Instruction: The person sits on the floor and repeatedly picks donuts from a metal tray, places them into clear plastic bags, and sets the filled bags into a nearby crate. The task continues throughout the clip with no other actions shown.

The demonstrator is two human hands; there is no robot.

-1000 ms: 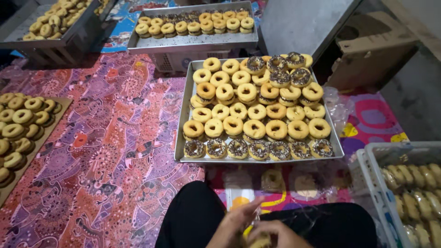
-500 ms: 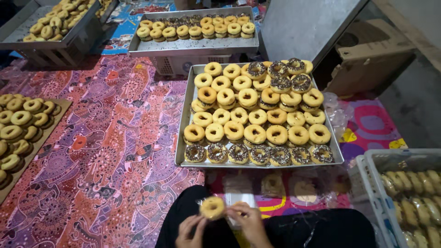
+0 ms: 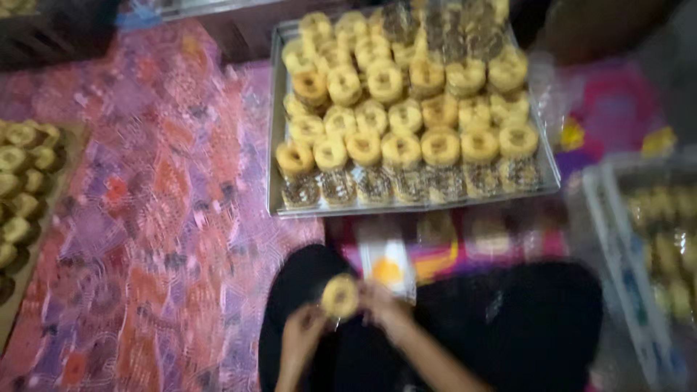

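Observation:
The picture is blurred by head motion. My left hand (image 3: pixel 303 332) and my right hand (image 3: pixel 385 308) hold a single plain ring doughnut (image 3: pixel 340 296) between them, upright over my dark lap. Just beyond my knees lies a metal tray (image 3: pixel 274 152) packed with several rows of doughnuts (image 3: pixel 403 149). Its nearest row and far right corner carry dark sprinkled topping, the rest are plain yellow.
A patterned pink and purple mat (image 3: pixel 152 218) covers the floor. A wooden tray of doughnuts (image 3: pixel 18 189) sits at the left edge. A white crate with doughnuts (image 3: pixel 657 254) stands at the right. Small bags (image 3: pixel 388 265) lie by my lap.
The view has tipped down and come closer to the tray. Both hands came up from the bottom edge and now hold a doughnut higher over my lap.

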